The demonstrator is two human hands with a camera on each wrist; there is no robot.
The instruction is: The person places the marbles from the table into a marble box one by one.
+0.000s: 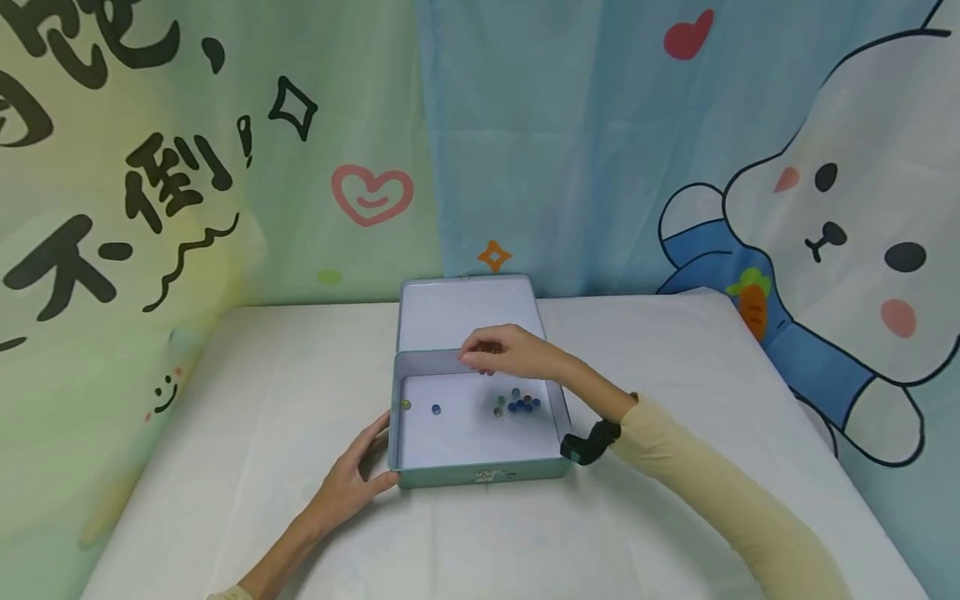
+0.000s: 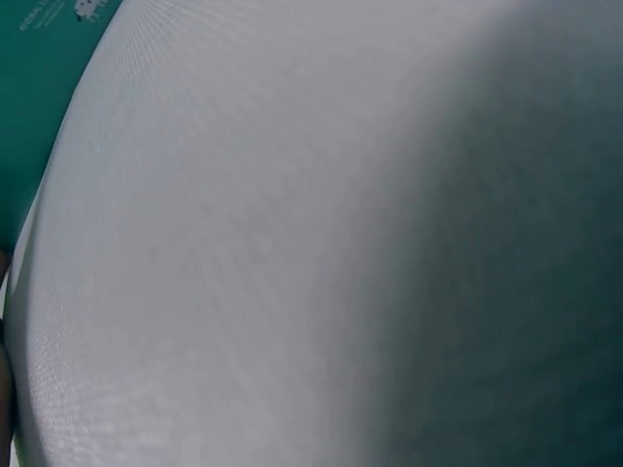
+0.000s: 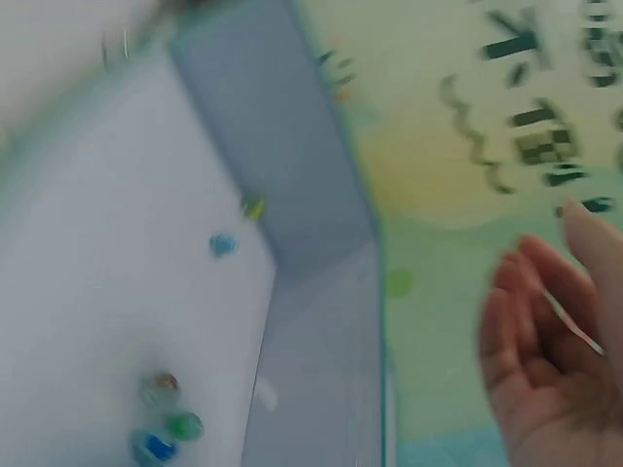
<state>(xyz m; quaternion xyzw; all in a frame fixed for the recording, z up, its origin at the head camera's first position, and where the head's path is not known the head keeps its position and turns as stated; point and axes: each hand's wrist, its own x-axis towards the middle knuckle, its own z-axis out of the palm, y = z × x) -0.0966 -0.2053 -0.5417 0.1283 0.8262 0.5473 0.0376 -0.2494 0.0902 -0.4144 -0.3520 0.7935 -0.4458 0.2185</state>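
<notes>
A shallow tin box (image 1: 450, 442) with pale inside walls and a green outside stands on the table. Glass marbles lie in it: a yellow-green marble (image 1: 406, 405) by the left wall, a blue marble (image 1: 436, 409) near it, and a cluster of several marbles (image 1: 523, 405) at the right. My left hand (image 1: 348, 485) rests against the box's left side and front corner, fingers extended. Over the back of the box hovers my right hand (image 1: 510, 350); in the right wrist view its thumb and loosely curved fingers (image 3: 498, 336) stand apart, with nothing visible between them.
The tin's lid (image 1: 468, 312) lies folded back behind the box. A white cloth covers the table (image 1: 300, 375). Behind it hangs a printed curtain (image 1: 525, 150). A black wrist device (image 1: 591, 442) sits on the right forearm, above the box's right edge.
</notes>
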